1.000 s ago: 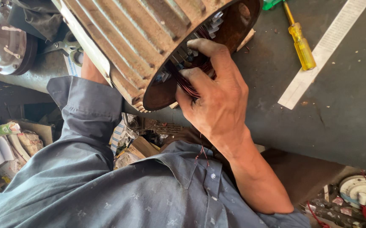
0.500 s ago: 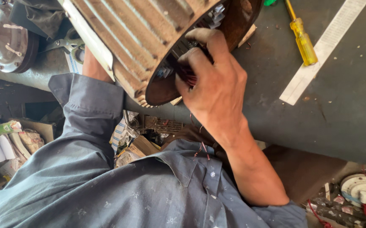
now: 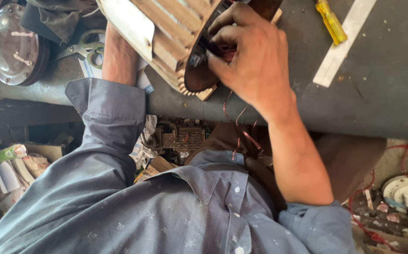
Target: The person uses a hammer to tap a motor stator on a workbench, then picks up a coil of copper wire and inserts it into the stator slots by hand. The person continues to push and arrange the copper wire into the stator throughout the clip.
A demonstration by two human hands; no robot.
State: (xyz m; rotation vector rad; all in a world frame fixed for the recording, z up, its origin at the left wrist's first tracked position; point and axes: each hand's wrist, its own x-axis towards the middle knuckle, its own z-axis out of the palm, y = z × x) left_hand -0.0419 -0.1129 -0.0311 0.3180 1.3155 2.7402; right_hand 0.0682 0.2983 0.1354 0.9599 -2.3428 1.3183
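Our right hand has its fingers curled together in the open mouth of the ribbed motor housing, pinching the reddish copper windings packed inside. Thin wire strands dangle below the wrist. Our left forearm runs behind the housing; that hand is hidden. A yellow screwdriver lies beyond the knuckles.

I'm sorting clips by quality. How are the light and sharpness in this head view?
Head view: even daylight, no glare; right hand and motor sharp; motor's open end in shadow; screwdriver slightly soft near the top edge; left hand hidden behind the motor.
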